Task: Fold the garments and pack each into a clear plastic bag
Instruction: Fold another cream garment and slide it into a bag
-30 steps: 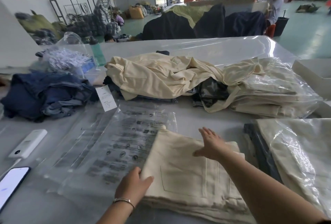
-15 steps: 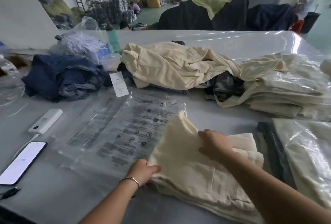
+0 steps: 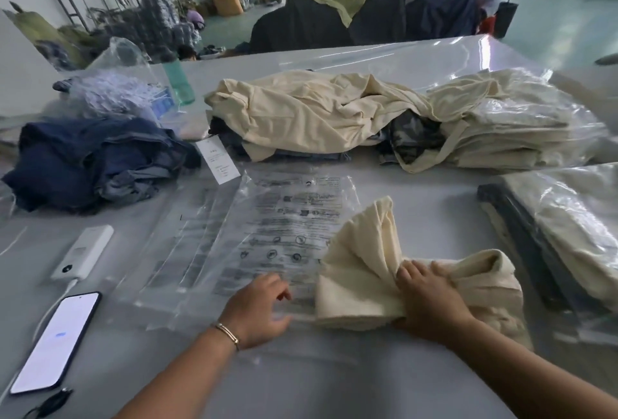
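1. Right hand (image 3: pixel 426 298) sits lower right of centre, fingers curled into the cream garment (image 3: pixel 364 271) and bunching it up. One corner of the cloth sticks up toward the middle of the frame.
2. Left hand (image 3: pixel 257 310) is just left of the garment, low in the frame. Its fingers look loosely curled at the near edge of the clear plastic bag (image 3: pixel 267 238), but it's blurry, so I can't tell if it's actually pinching the plastic.
3. The bag lies flat on the grey table (image 3: pixel 301 385), centre of the frame, with black printed text and warning icons on it. The garment's left edge overlaps the bag's lower right corner.
4. Behind it, across the middle of the frame, there's a loose pile of cream clothes (image 3: pixel 301 114), with a white hang tag (image 3: pixel 217 164) poking out at its left end.
5. Right side of the frame: bagged cream garments (image 3: pixel 568 218) stacked up, already in plastic.
6. Left side: a heap of dark blue clothes (image 3: pixel 90 157), and below that a white power bank (image 3: pixel 83 251) cabled to a phone (image 3: pixel 57 341) with its screen lit.
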`<state>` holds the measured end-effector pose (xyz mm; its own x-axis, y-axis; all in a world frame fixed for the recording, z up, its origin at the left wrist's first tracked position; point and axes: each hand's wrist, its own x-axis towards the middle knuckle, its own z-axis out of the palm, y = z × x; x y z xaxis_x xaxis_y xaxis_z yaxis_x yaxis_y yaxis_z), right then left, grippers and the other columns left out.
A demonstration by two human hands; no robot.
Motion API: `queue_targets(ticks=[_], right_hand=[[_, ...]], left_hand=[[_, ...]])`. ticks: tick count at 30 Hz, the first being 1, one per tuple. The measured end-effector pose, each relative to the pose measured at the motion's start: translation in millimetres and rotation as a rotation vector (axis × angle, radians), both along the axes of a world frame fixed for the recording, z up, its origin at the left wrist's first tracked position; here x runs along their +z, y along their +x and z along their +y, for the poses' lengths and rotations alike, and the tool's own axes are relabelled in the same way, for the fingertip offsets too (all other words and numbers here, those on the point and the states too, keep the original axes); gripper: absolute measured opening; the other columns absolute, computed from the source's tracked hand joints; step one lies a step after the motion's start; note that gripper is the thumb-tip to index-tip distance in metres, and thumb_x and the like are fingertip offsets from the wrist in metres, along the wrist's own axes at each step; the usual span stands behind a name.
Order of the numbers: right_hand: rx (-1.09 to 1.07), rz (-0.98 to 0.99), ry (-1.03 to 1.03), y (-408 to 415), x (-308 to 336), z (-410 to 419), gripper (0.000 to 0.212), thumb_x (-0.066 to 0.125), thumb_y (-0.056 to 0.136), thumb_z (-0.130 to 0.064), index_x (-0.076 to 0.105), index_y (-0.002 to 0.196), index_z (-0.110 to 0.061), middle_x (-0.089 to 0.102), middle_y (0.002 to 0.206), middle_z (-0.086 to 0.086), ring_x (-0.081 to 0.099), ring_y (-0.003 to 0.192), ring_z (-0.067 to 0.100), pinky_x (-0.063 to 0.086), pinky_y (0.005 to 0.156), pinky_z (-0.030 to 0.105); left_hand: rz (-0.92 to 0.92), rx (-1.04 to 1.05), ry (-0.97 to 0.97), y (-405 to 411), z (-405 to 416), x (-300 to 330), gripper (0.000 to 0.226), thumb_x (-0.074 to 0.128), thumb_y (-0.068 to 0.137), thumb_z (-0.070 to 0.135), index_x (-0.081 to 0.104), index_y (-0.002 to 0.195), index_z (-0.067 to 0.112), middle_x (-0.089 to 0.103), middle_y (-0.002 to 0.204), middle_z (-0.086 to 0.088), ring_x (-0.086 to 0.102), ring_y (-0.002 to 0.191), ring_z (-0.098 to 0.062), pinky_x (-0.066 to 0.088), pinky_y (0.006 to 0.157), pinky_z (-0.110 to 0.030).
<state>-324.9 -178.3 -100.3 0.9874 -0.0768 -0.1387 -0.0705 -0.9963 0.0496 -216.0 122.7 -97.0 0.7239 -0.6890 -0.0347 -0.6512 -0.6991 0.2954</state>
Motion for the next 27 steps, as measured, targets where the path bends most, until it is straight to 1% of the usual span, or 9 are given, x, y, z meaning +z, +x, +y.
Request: queue_targets(ticks=[3, 6, 9, 15, 18, 20, 23, 25, 27], right_hand=[[-0.101, -0.108, 0.095, 7, 7, -1, 0.051, 0.064, 0.068, -0.055, 0.048, 0.104, -0.023, 0.063, 0.111, 0.000, 0.060, 0.103, 0.025, 0.044, 0.084, 0.033], [-0.219, -0.197, 0.214, 14, 13, -7, 0.042, 0.069, 0.067, -0.051, 0.046, 0.090, -0.025, 0.068, 0.092, 0.003, 0.064, 0.085, 0.029, 0.046, 0.066, 0.033], [-0.311, -0.251, 0.252, 23, 16, -13, 0.044, 0.075, 0.062, -0.056, 0.050, 0.082, -0.025, 0.068, 0.082, 0.002, 0.064, 0.078, 0.030, 0.038, 0.058, 0.029], [-0.506, -0.288, 0.430, 32, 20, -19, 0.045, 0.080, 0.059, -0.052, 0.045, 0.063, -0.026, 0.053, 0.062, -0.009, 0.046, 0.057, 0.017, 0.029, 0.047, 0.027], [-0.550, -0.292, 0.467, 37, 23, -23, 0.042, 0.078, 0.062, -0.053, 0.047, 0.063, -0.026, 0.050, 0.060, -0.012, 0.047, 0.059, 0.019, 0.029, 0.047, 0.026], [-0.588, -0.307, 0.477, 39, 24, -25, 0.041, 0.077, 0.064, -0.055, 0.050, 0.068, -0.024, 0.054, 0.063, -0.007, 0.051, 0.063, 0.022, 0.030, 0.048, 0.026], [-0.680, -0.376, 0.487, 43, 20, -27, 0.044, 0.076, 0.065, -0.058, 0.055, 0.077, -0.021, 0.058, 0.067, -0.003, 0.054, 0.063, 0.022, 0.031, 0.047, 0.027], [-0.743, -0.402, 0.482, 44, 20, -30, 0.046, 0.074, 0.067, -0.059, 0.053, 0.078, -0.020, 0.059, 0.068, -0.001, 0.056, 0.064, 0.024, 0.031, 0.047, 0.028], [-0.769, -0.394, 0.464, 45, 20, -32, 0.049, 0.070, 0.073, -0.059, 0.051, 0.087, -0.017, 0.063, 0.076, 0.005, 0.061, 0.072, 0.030, 0.035, 0.052, 0.031]], left_hand=[[-0.146, -0.213, 0.147, -1, 27, -6, 0.044, 0.062, 0.063, 0.059, 0.060, 0.095, 0.029, 0.056, 0.111, 0.010, 0.052, 0.106, -0.010, 0.044, 0.088, -0.019], [-0.278, -0.342, 0.135, -1, 37, -5, 0.045, 0.060, 0.054, 0.067, 0.060, 0.081, 0.031, 0.060, 0.115, 0.008, 0.059, 0.105, -0.011, 0.050, 0.084, -0.017], [-0.324, -0.486, 0.127, 4, 35, 1, 0.042, 0.060, 0.051, 0.059, 0.062, 0.081, 0.030, 0.060, 0.116, 0.003, 0.060, 0.106, -0.015, 0.053, 0.082, -0.021], [-0.364, -0.677, 0.310, 3, 25, -1, 0.051, 0.064, 0.040, 0.050, 0.060, 0.086, 0.028, 0.059, 0.093, 0.009, 0.059, 0.087, -0.010, 0.049, 0.070, -0.017], [-0.402, -0.716, 0.364, 6, 19, -5, 0.042, 0.070, 0.043, 0.044, 0.061, 0.081, 0.027, 0.060, 0.083, 0.011, 0.059, 0.075, -0.008, 0.048, 0.054, -0.016], [-0.471, -0.680, 0.363, 5, 13, -7, 0.034, 0.071, 0.042, 0.046, 0.062, 0.069, 0.027, 0.059, 0.073, 0.013, 0.058, 0.064, -0.004, 0.044, 0.043, -0.016], [-0.468, -0.521, 0.219, 7, 0, -11, 0.024, 0.069, 0.053, 0.042, 0.059, 0.065, 0.024, 0.059, 0.067, 0.011, 0.059, 0.055, -0.008, 0.041, 0.039, -0.018], [-0.314, -0.262, 0.043, 10, -12, -6, 0.012, 0.060, 0.071, 0.032, 0.055, 0.072, 0.022, 0.061, 0.073, 0.005, 0.062, 0.061, -0.017, 0.042, 0.047, -0.024], [-0.124, 0.139, -0.069, 17, -31, 2, 0.012, 0.052, 0.084, 0.029, 0.049, 0.075, 0.022, 0.063, 0.082, -0.001, 0.061, 0.075, -0.024, 0.037, 0.057, -0.030]])
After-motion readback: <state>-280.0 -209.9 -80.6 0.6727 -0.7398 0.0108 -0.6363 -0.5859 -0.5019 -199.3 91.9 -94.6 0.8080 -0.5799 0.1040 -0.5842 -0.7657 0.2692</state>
